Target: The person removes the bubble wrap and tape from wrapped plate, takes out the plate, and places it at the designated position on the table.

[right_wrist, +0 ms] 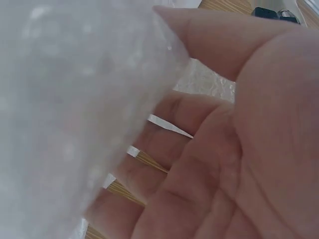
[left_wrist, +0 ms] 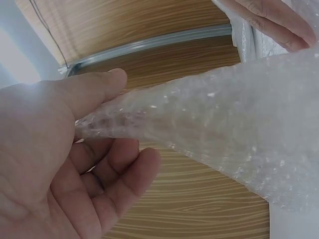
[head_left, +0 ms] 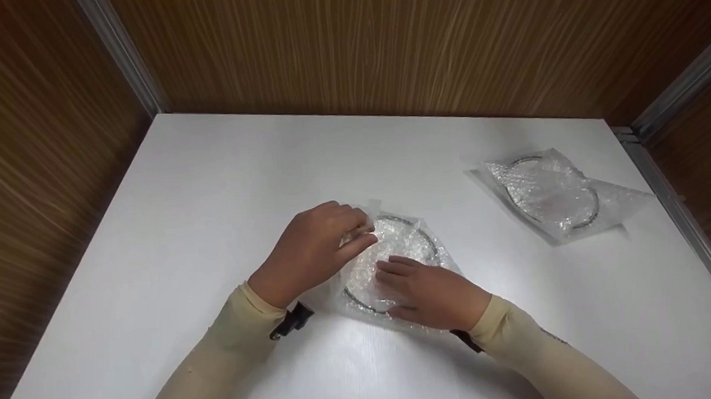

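A bubble wrap packet (head_left: 398, 238) lies on the white table in front of me, a dark ring-shaped cable (head_left: 360, 303) showing through it. At its left side my left hand (head_left: 312, 246) pinches an edge of the wrap. The left wrist view shows that bubble wrap (left_wrist: 199, 109) drawn to a narrow end between thumb and fingers. My right hand (head_left: 431, 293) rests over the packet's lower right part with its fingers extended. In the right wrist view, the thumb lies at the edge of the bubble wrap (right_wrist: 75, 99), and the fingertips are hidden behind it.
Another bubble wrap packet (head_left: 550, 191), with a similar dark ring inside, lies at the table's right side. Wood-grain panels (head_left: 349, 50) with metal rails stand around the white table (head_left: 234, 163) at the back and sides. Each wrist carries a small black camera.
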Available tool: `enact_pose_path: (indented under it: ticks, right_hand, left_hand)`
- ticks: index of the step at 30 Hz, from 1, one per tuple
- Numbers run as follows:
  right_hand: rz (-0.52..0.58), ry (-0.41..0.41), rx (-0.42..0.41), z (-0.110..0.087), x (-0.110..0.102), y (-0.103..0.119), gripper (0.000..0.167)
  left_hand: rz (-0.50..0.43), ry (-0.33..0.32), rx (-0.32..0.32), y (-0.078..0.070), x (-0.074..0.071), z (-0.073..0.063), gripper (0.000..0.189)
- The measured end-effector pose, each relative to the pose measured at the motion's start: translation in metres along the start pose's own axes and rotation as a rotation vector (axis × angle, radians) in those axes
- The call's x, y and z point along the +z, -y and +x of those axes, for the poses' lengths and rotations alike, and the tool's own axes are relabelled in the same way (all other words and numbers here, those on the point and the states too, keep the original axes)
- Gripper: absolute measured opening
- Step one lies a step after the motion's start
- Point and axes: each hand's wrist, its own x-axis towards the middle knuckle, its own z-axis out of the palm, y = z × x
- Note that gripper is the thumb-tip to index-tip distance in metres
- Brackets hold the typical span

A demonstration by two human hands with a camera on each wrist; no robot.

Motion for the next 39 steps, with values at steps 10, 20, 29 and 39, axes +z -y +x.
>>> enact_pose_path:
  ticks: [10,20,29,39]
  right_hand:
    - [0.041,-0.043,-0.050,-0.003,0.000,-0.007,0.054]
    - [0.022,-0.120,-0.052,-0.002,-0.002,-0.013,0.046]
    - [0.012,-0.133,-0.040,-0.002,-0.001,-0.012,0.043]
    - [0.024,-0.115,-0.011,-0.002,0.002,-0.011,0.043]
  left_hand:
    - [0.046,-0.141,0.055,0.004,-0.003,0.002,0.012]
    - [0.097,-0.230,-0.008,0.021,-0.021,-0.001,0.013]
    - [0.077,-0.127,-0.212,0.034,-0.046,-0.007,0.010]
    - [0.056,-0.006,-0.344,0.053,-0.066,-0.017,0.006]
